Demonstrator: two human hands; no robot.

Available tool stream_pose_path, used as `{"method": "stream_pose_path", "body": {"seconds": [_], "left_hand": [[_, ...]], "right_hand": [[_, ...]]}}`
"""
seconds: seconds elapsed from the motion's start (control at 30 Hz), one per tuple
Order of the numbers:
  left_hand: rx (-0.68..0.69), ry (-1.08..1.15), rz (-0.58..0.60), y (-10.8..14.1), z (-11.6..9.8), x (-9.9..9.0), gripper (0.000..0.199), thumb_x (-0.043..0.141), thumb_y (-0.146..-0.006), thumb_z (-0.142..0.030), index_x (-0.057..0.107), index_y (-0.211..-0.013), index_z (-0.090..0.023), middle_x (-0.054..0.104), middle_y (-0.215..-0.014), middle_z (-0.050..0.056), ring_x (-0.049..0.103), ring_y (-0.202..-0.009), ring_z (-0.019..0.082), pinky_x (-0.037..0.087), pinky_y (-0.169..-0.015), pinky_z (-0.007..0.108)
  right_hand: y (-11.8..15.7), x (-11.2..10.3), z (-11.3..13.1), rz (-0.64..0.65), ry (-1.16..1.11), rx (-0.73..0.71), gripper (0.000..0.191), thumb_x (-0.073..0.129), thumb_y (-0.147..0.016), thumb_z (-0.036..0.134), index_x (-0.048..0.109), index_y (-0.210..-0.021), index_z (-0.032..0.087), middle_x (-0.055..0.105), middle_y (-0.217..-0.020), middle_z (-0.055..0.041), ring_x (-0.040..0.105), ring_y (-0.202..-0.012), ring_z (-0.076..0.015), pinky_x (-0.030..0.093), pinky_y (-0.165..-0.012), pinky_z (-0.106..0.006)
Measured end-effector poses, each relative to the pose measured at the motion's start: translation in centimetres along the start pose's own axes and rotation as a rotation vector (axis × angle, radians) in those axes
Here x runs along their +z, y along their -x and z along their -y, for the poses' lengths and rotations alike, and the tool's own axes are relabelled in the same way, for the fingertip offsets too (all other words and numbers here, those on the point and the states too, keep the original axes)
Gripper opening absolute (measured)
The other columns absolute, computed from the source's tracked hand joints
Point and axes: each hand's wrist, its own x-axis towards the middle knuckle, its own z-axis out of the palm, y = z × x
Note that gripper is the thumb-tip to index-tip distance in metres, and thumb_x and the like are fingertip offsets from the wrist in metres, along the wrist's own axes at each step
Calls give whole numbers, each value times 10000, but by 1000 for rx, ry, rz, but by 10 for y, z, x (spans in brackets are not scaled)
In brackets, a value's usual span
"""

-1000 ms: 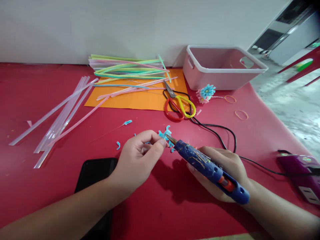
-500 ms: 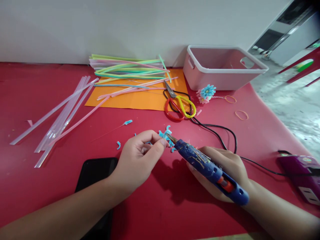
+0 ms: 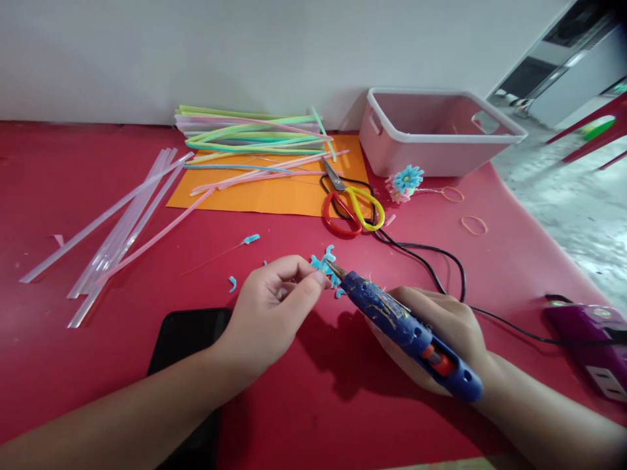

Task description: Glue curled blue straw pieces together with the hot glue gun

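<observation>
Near the middle of the frame, the left hand (image 3: 274,313) pinches with thumb and forefinger nearly together at the edge of a small fuzzy blue piece (image 3: 321,262), while its other fingers curl in toward the palm. Right of centre, the right hand (image 3: 450,326) wraps around a blue glue gun (image 3: 386,313), its fingers bent about the body and partly hidden by it. The gun slants from lower right toward the centre, and its metal nozzle (image 3: 336,269) ends right at the blue piece; whether the two touch is hard to tell. Left of centre, a curled blue bit (image 3: 232,284) and a thin stem with a blue fuzzy tip (image 3: 251,239) lie on the red table (image 3: 304,418). A black phone (image 3: 196,333) lies at the lower left, partly under the left forearm. Clear sticks (image 3: 105,261) are fanned at the left, and coloured fuzzy strips (image 3: 255,130) spread over an orange sheet (image 3: 274,200) at upper centre. Scissors with red and yellow handles (image 3: 339,187) rest across that sheet's right edge. At upper right, a blue and pink flower (image 3: 407,178) lies just in front of a pink bin (image 3: 421,153).
</observation>
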Motion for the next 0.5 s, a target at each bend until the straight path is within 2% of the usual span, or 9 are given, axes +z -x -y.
{"method": "stream_pose_path", "body": {"seconds": [0.2,0.5], "left_hand": [[4,-12,-39,0,-3,0,203,601,-842,-302,579,-679,-184,377,-514,-84,304,-459,61,212,-443,228],[19,-7,-30,-2,-3,0,201,590,-834,-246,683,-668,-184,433,-480,-82,317,-447,66,247,-463,245]], "right_hand": [[0,0,0,14,-14,-19,150,630,-881,178,517,-957,240,519,-639,42,450,-477,-112,378,-449,-257],[2,0,-1,4,-19,-6,140,635,-872,174,533,-947,233,520,-642,41,471,-492,-110,375,-470,-250]]}}
